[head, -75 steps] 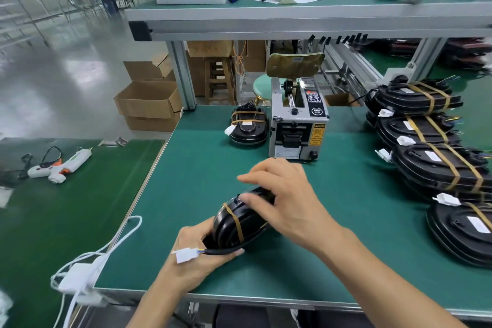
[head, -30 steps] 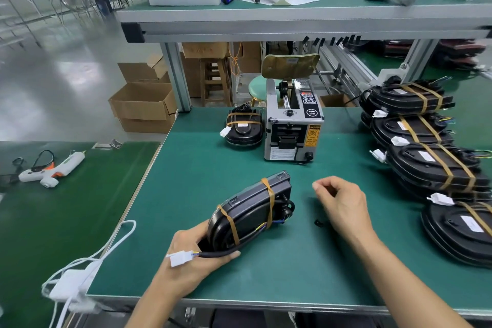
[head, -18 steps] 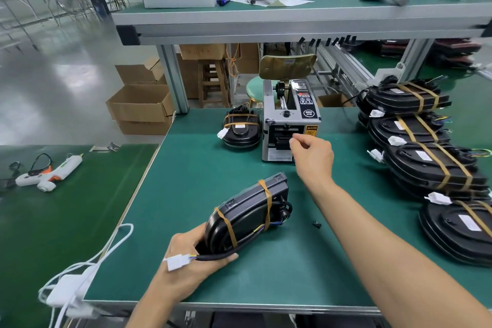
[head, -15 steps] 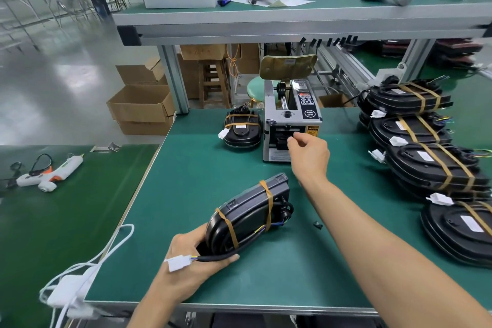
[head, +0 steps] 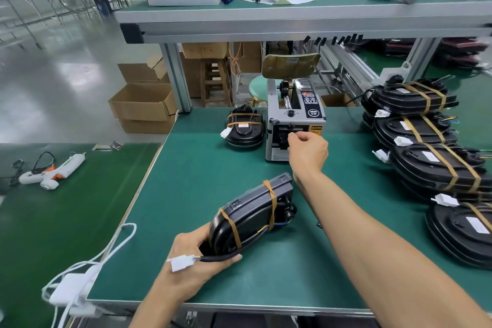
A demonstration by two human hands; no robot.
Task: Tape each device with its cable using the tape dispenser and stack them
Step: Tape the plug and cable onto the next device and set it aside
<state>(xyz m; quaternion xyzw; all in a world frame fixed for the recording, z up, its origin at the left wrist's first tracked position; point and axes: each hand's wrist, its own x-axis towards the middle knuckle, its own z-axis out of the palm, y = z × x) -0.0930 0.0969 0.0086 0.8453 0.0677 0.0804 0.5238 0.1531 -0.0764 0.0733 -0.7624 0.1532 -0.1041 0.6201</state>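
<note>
Since earlier: right hand, which was smoothing tape onto the device, has gone to the dispenser mouth; the device has been tipped up onto its edge.
Right hand now: fingers curled, thumb and forefinger closed at the outlet slot of the grey box-shaped tape dispenser; no strip of tape can be made out between them.
Left hand: wrapped round the near rounded end of the black oval plastic device, thumb pressing its black cable against the shell.
Device position: tilted on the green bench mat, near the front edge, already crossed by two tan tape bands; white plug lies over the left hand.
Handling, as judged: rigid shell, probably light enough for one hand; smooth, so likely to slip; the cable is springy and will uncoil unless pinned.
Where to hold: rounded end, thumb over the cable, clear of the tape path.
Stack: taped black devices overlapping at the right.
Other: one taped unit beside the dispenser; white glue gun on the left table.
</note>
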